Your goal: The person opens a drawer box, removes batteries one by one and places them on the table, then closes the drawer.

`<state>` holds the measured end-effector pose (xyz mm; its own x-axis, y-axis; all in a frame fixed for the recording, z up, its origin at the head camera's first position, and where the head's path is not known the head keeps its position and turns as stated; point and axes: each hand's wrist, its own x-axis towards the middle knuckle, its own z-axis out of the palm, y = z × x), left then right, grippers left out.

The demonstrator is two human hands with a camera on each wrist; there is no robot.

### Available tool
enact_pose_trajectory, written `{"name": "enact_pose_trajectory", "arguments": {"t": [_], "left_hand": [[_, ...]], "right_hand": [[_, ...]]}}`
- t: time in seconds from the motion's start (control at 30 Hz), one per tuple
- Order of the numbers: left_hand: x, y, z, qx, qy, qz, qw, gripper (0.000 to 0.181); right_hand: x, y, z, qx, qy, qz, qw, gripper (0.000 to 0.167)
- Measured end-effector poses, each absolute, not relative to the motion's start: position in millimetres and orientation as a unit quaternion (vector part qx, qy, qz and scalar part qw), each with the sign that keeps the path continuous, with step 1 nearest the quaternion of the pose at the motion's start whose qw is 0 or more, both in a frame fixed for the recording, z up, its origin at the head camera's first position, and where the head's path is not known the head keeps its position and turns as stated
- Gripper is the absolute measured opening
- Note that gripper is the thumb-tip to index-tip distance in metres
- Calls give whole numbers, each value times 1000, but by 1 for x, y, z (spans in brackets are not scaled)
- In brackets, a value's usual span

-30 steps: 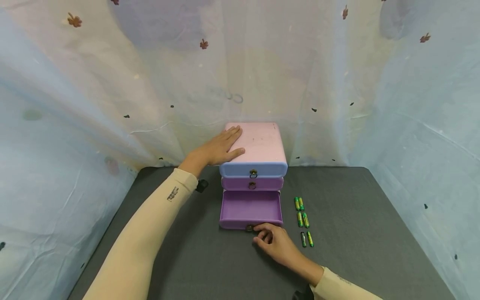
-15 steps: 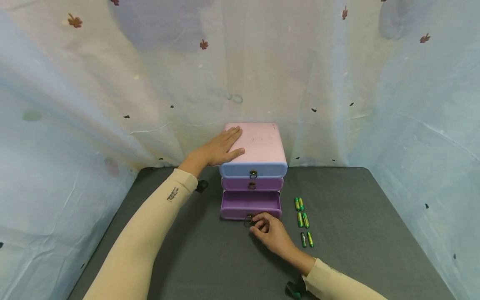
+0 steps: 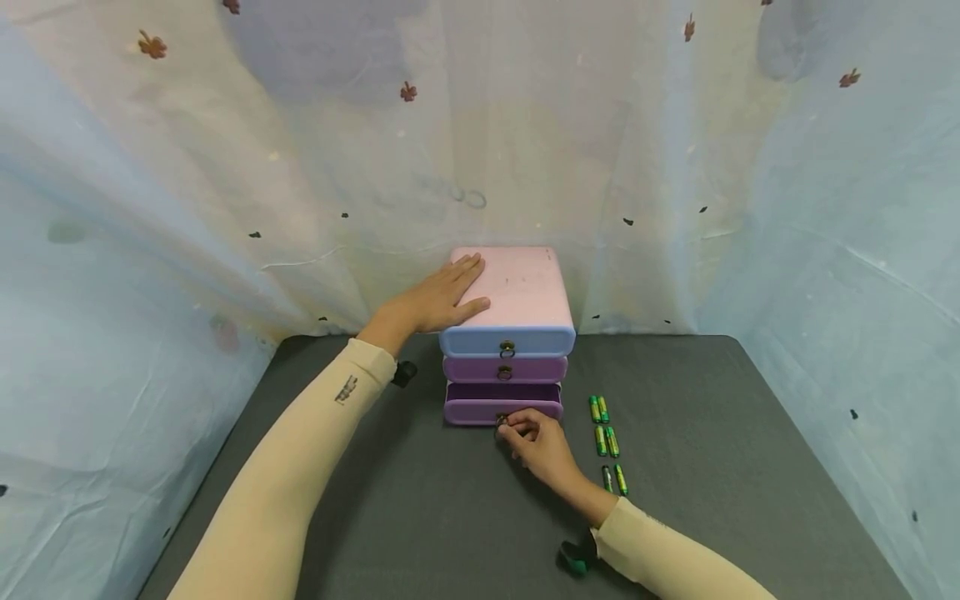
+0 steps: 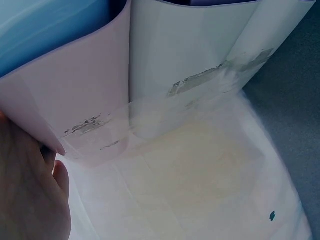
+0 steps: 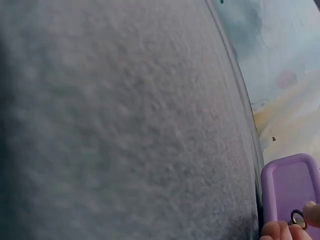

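Observation:
A small chest of drawers (image 3: 517, 292) with a pink top stands at the middle back of the table. My left hand (image 3: 435, 297) rests on the left of its top, fingers outstretched; the left wrist view has the hand (image 4: 32, 190) against the pink side. The lowest purple drawer (image 3: 468, 412) is pulled partway out. With thumb and curled fingers my right hand (image 3: 547, 450) pinches that drawer's ring handle (image 5: 298, 219). Above it are a nearly closed purple drawer (image 3: 468, 369) and a blue-fronted drawer (image 3: 472, 342).
Several green batteries (image 3: 613, 442) lie in pairs on the dark grey table (image 3: 697, 467), right of the chest and close to my right forearm. A pale patterned curtain (image 3: 517, 125) hangs behind and along both sides.
The lowest drawer has slid inward, away from me, and my right hand has moved forward along with its front. My left hand has stayed on the chest top.

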<state>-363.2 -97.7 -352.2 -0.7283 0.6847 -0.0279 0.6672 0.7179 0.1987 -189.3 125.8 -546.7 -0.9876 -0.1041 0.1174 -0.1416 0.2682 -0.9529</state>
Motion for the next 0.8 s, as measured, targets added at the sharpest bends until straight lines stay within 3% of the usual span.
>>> {"name": "enact_pose_trajectory", "arguments": {"t": [0.8], "left_hand": [[-364,-97,-354,363,926,89,46,85]], "right_hand": [[-220,128,-545,57,-813,579,26,13]]}}
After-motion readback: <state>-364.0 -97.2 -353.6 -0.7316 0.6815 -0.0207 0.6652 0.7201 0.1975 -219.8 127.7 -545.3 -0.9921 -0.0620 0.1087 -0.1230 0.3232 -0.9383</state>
